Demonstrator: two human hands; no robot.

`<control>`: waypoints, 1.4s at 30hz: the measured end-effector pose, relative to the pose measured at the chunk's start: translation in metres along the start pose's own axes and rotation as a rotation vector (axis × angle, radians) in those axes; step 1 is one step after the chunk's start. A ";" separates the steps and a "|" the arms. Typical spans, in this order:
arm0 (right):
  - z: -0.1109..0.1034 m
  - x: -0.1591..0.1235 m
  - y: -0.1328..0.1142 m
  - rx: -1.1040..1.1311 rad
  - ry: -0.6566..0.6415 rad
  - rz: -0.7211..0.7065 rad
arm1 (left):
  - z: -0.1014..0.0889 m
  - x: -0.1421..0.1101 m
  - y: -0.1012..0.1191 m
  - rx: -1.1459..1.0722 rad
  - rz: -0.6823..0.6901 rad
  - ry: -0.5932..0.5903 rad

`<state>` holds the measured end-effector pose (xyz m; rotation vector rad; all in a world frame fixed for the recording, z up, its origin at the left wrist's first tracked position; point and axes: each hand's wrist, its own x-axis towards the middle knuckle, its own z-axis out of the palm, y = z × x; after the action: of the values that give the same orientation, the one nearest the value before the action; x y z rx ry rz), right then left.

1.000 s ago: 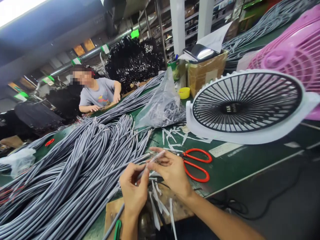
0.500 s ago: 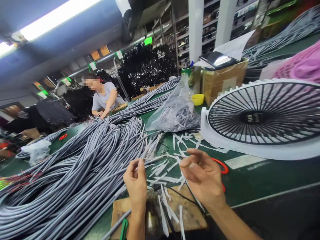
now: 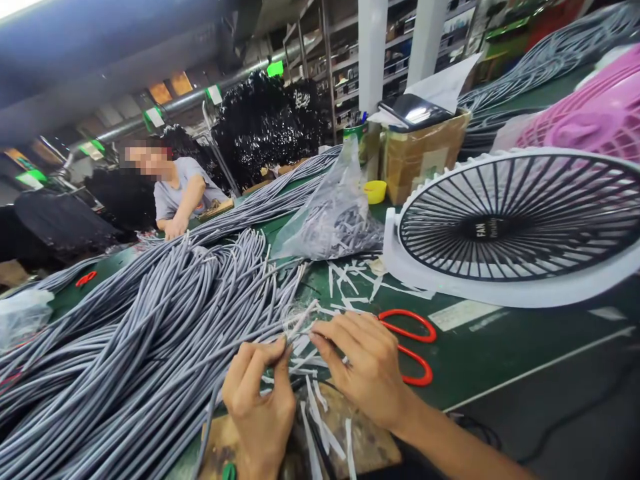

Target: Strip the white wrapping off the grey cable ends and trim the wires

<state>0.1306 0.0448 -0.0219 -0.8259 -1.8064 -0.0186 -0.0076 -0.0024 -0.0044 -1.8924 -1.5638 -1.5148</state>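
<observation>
A big pile of grey cables (image 3: 150, 333) covers the left of the green bench, their cut ends pointing toward me. My left hand (image 3: 260, 400) pinches one grey cable end between thumb and forefinger. My right hand (image 3: 365, 363) lies palm down beside it, its fingertips on the cable ends at the pile's edge. Its thumb is hidden, so its grip cannot be told. White strips of sheath (image 3: 350, 277) lie scattered around both hands. Red-handled scissors (image 3: 417, 347) rest on the bench just right of my right hand.
A wooden board (image 3: 370, 440) lies under my wrists, a green-handled tool (image 3: 229, 472) at its left. A white fan with a black grille (image 3: 500, 227), a pink fan (image 3: 590, 120), a plastic bag of scraps (image 3: 330, 220), a cardboard box (image 3: 425, 157) and a yellow cup (image 3: 375, 191) stand behind. A co-worker (image 3: 175, 187) works at far left.
A second ago both hands held one cable end together. My right hand then pulled away to the right, and now it is back down on the cable ends. The view shifted slightly.
</observation>
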 end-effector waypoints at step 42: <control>0.001 0.001 0.001 0.095 -0.024 0.040 | 0.000 -0.003 0.000 0.182 0.134 -0.142</control>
<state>0.1300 0.0465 -0.0214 -0.7976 -1.7980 0.1027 -0.0071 -0.0039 -0.0074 -1.9919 -1.5393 -1.1653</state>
